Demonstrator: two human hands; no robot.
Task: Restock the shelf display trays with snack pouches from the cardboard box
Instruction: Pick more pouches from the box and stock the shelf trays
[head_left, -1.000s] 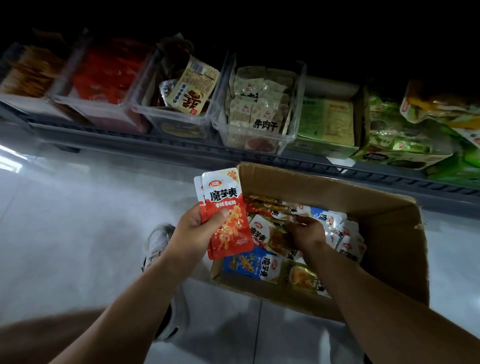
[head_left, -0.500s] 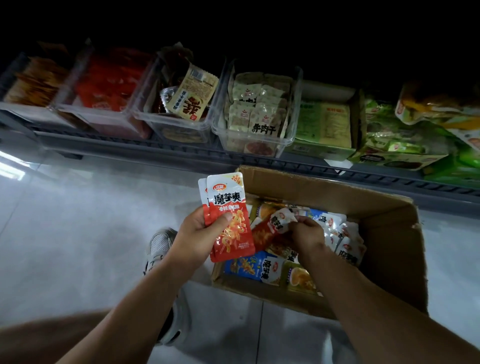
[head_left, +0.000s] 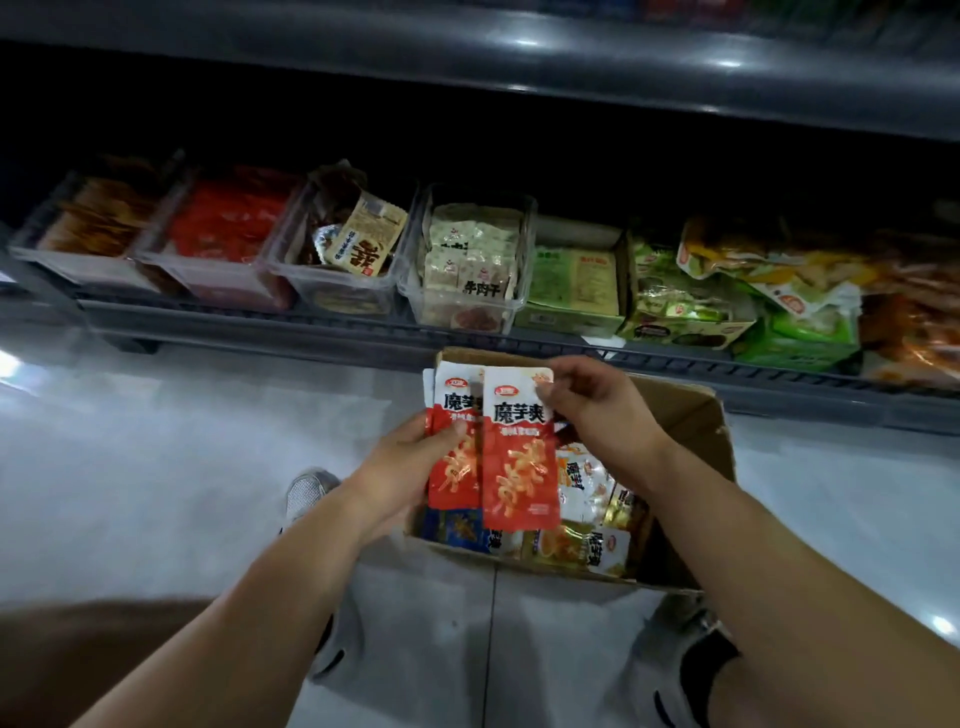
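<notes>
Pinching one red pouch (head_left: 519, 457) by its top corner, right hand (head_left: 597, 410); left hand (head_left: 400, 462) round the stack (head_left: 451, 467), long axes upright.

Left grip (head_left: 408, 467): fingers curled behind a stack (head_left: 451, 475) of pouches, thumb pressed across its front. Wrist roughly straight.
Right grip (head_left: 597, 410): just right of the left grip and slightly higher, knuckles up, fingertips pinching the top right corner of the front pouch (head_left: 519, 467).
Both forearms bare, stretched forward, converging toward the grips. Grips close together, not touching.
</notes>
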